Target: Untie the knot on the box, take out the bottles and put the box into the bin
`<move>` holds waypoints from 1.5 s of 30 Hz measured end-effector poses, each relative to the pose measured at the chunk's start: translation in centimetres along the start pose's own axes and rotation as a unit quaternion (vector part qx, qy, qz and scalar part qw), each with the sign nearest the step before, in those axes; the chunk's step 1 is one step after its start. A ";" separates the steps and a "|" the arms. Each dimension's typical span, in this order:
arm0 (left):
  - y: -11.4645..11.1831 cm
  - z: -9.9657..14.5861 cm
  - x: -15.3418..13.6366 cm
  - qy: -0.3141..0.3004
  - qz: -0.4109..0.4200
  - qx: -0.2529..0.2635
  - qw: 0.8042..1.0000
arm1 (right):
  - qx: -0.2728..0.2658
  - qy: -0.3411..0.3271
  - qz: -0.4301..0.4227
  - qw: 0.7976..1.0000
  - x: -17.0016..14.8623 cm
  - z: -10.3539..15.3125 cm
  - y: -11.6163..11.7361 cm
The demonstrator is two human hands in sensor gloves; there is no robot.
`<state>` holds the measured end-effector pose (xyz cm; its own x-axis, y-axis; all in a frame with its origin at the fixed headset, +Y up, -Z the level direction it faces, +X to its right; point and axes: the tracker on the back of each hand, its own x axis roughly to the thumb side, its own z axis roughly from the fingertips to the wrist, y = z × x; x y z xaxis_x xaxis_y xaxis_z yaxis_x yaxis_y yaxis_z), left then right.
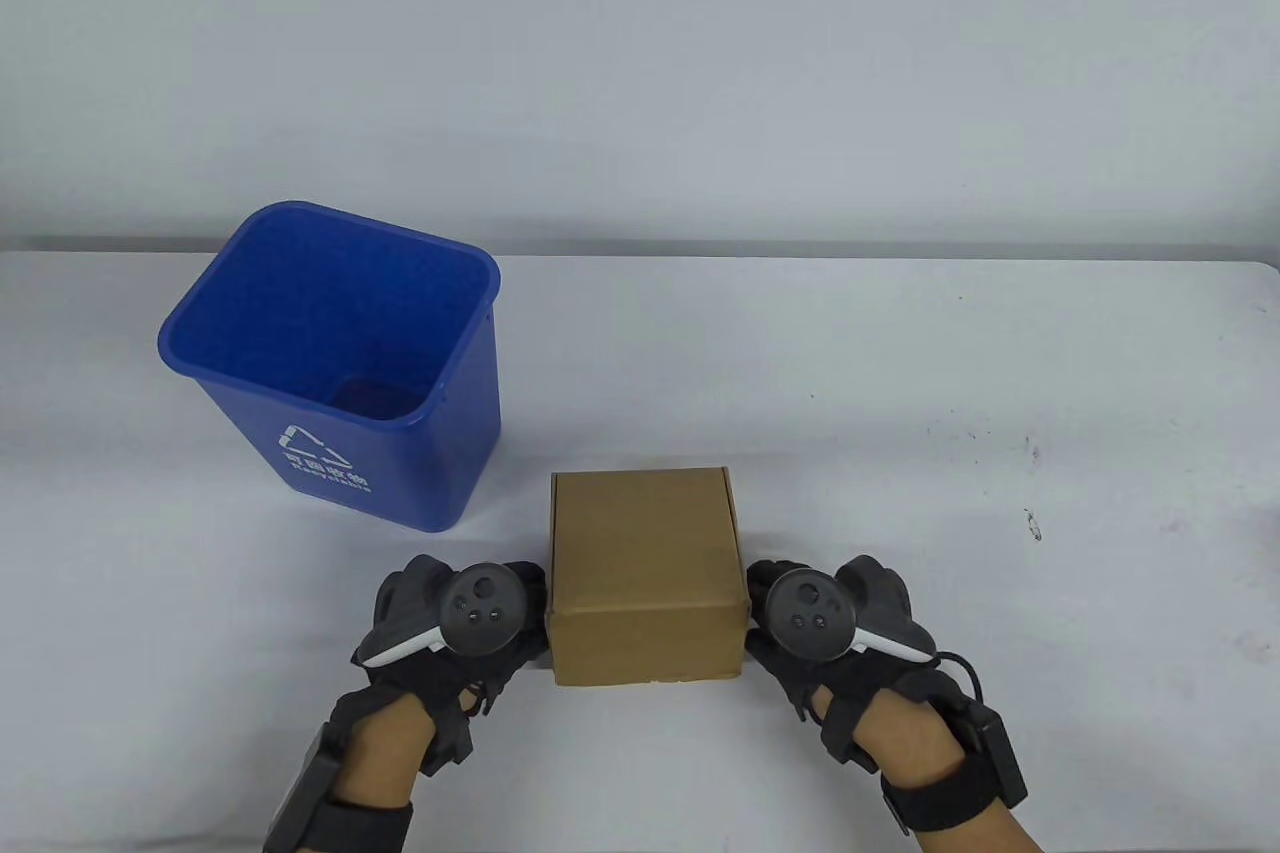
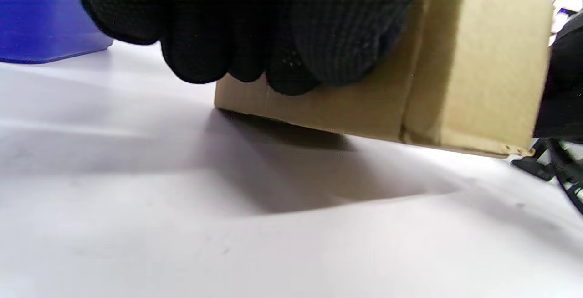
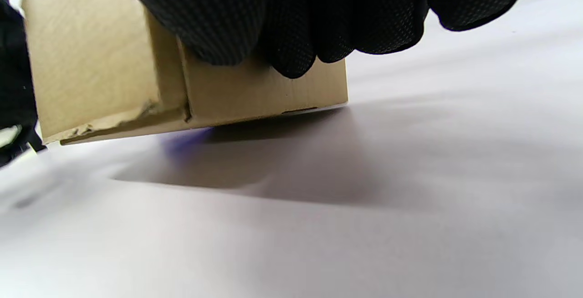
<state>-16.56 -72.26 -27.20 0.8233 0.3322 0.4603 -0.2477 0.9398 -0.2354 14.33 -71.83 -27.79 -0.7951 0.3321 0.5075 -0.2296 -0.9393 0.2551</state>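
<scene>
A closed brown cardboard box [image 1: 645,563] is near the table's front edge, held between both hands. No string or bottles show. My left hand [image 1: 525,608] grips its near left corner, with the fingers [image 2: 255,24] down the left side. My right hand [image 1: 762,608] grips the near right corner, its fingers [image 3: 319,11] on the right side. In both wrist views the box [image 2: 478,61] [image 3: 91,61] hangs tilted a little above the table, with a shadow under it. The blue bin [image 1: 400,473] stands open to the box's far left.
The white table [image 1: 950,393] runs back to a pale wall. A few dark specks [image 1: 1030,523] mark the cloth on the right. The bin's wall [image 2: 41,15] shows at the left wrist view's top left corner.
</scene>
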 end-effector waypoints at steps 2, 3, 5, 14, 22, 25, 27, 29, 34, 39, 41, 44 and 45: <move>0.2 0.2 -0.1 -0.004 0.010 0.010 1.000 | -0.009 -0.004 -0.010 1.000 -0.1 0.1 -0.2; 0.3 0.3 -0.3 -0.008 0.018 0.013 1.000 | -0.011 -0.007 -0.015 1.000 -0.1 0.2 -0.3; 0.4 0.5 -0.5 -0.011 0.029 0.021 0.999 | -0.020 -0.012 -0.021 1.000 0.0 0.3 -0.5; 1.4 1.2 -0.6 -0.023 0.064 0.068 0.995 | -0.071 -0.028 -0.058 0.995 0.1 0.8 -1.5; 2.2 2.0 -1.2 -0.026 0.133 0.127 0.983 | -0.116 -0.055 -0.118 0.985 0.3 1.2 -2.1; 2.2 2.1 -1.5 -0.026 0.149 0.137 0.979 | -0.123 -0.056 -0.127 0.983 0.3 1.2 -2.1; 2.1 2.0 -1.5 -0.028 0.163 0.137 0.977 | -0.123 -0.054 -0.131 0.982 0.2 1.2 -2.1; 2.1 2.0 -1.4 -0.028 0.164 0.136 0.977 | -0.123 -0.054 -0.134 0.982 0.2 1.2 -2.1; 2.1 1.9 -1.4 -0.028 0.166 0.129 0.977 | -0.119 -0.052 -0.137 0.982 0.1 1.2 -2.0; 2.5 2.2 -1.4 -0.028 0.151 0.118 0.981 | -0.104 -0.049 -0.147 0.983 -0.3 1.3 -2.3; 3.0 2.6 -1.4 -0.030 0.140 0.127 0.982 | -0.111 -0.044 -0.142 0.983 -0.6 1.5 -2.6; 3.7 3.1 -1.5 -0.042 0.158 0.144 0.976 | -0.120 -0.036 -0.150 0.981 -1.0 1.7 -2.9; 4.0 3.4 -1.4 -0.050 0.158 0.157 0.974 | -0.122 -0.035 -0.157 0.979 -1.2 1.7 -2.9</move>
<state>-20.47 -68.68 -25.88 0.6311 0.6005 0.4911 -0.6372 0.7624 -0.1133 16.89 -69.36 -27.72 -0.6255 0.6054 0.4923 -0.5914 -0.7793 0.2069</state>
